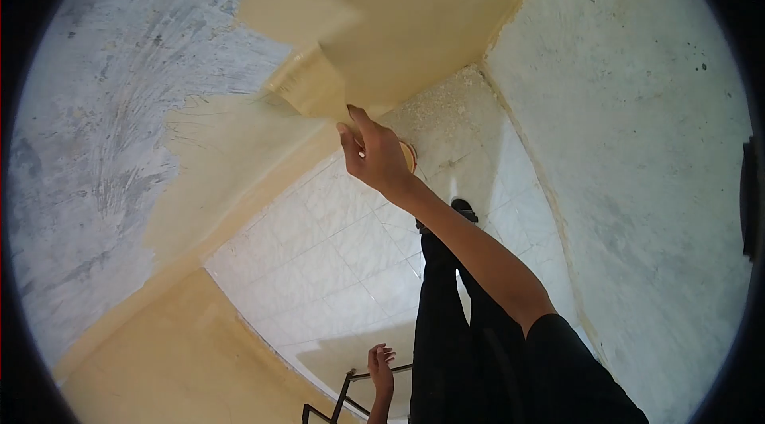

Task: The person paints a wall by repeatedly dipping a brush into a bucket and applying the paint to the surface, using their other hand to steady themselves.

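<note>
My right hand (376,155) is raised at the wall, thumb and fingers closed in a pinch. It grips what looks like a wide flat paint brush (312,83), coated in yellow-beige paint; its handle is mostly hidden by my fingers. The brush lies over the boundary between fresh yellow-beige paint (382,17) and the bare grey wall (119,81). Partly behind my right hand, the rim of a round container (409,155) shows. Low in the view, my left hand (382,367) hangs with loosely bent, separated fingers and nothing visible in it, beside a black metal frame (344,392).
Pale tiles cover the floor (327,265), with dusty debris (446,109) in the corner. A grey wall (637,129) rises at right. Another yellow-beige surface (167,352) stands at lower left. My legs (442,320) and a black shoe (462,207) are below my right arm.
</note>
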Demonstrator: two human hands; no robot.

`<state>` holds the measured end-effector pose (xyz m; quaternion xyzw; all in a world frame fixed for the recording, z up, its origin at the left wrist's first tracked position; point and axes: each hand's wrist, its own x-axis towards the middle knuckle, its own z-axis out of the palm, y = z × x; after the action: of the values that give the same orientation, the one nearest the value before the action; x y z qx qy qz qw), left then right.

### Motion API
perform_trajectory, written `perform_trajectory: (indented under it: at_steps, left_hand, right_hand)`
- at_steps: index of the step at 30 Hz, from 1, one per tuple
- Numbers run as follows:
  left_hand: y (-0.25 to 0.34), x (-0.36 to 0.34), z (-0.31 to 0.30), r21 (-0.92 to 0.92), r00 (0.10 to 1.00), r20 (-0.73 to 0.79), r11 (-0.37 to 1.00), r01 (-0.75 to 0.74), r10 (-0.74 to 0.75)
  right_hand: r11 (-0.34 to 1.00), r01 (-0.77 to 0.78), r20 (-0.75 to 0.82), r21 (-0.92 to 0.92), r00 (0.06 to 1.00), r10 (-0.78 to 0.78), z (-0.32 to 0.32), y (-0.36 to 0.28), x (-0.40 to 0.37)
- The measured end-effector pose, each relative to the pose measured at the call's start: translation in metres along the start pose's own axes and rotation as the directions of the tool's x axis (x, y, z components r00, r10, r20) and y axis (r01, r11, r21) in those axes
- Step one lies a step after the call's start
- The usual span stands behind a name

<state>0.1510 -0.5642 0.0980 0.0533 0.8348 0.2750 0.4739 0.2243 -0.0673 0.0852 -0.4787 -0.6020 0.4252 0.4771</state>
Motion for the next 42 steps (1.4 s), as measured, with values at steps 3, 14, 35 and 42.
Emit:
perform_trajectory:
  at_steps: [3,14,35,42]
  left_hand:
    - [0.000,-0.007,0.010,0.003,1.000,-0.004,1.000,-0.020,0.020]
    - [0.050,0.053,0.027,0.044,0.974,-0.026,0.974,-0.224,0.225]
    - [-0.063,-0.052,0.033,0.011,0.998,-0.061,1.000,-0.015,0.016]
    - [-0.061,-0.046,0.028,-0.034,0.995,-0.096,0.999,-0.006,0.003]
  right_hand:
    - [0.991,-0.011,0.045,-0.130,0.999,0.017,0.003,0.040,-0.022]
    - [0.964,0.159,-0.027,-0.212,0.985,-0.169,-0.029,0.033,-0.073]
    - [0.969,0.141,0.024,-0.203,0.990,-0.140,0.014,0.062,-0.031]
    - [0.976,0.212,-0.084,-0.052,0.973,-0.216,0.029,0.029,0.011]
